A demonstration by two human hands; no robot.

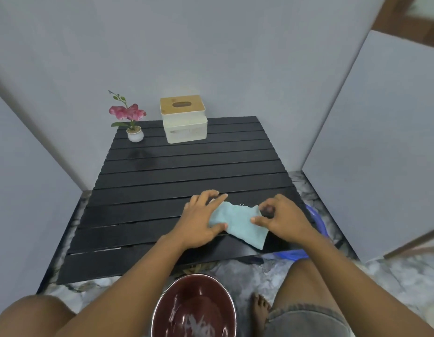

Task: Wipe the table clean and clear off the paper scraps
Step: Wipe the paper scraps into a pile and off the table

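Note:
A light blue cloth (240,223) lies folded on the near right part of the black slatted table (162,181). My left hand (201,220) grips the cloth's left end, thumb under and fingers over it. My right hand (279,218) pinches the cloth's right end between thumb and fingers. A damp patch (143,159) shows on the slats at the far left. No paper scraps are visible on the table.
A potted pink orchid (132,117) and a white tissue box with a wooden lid (183,119) stand at the table's far edge. A dark red bowl of water (194,310) sits on the floor between my knees. A blue basin (315,222) pokes out beside the table's right edge.

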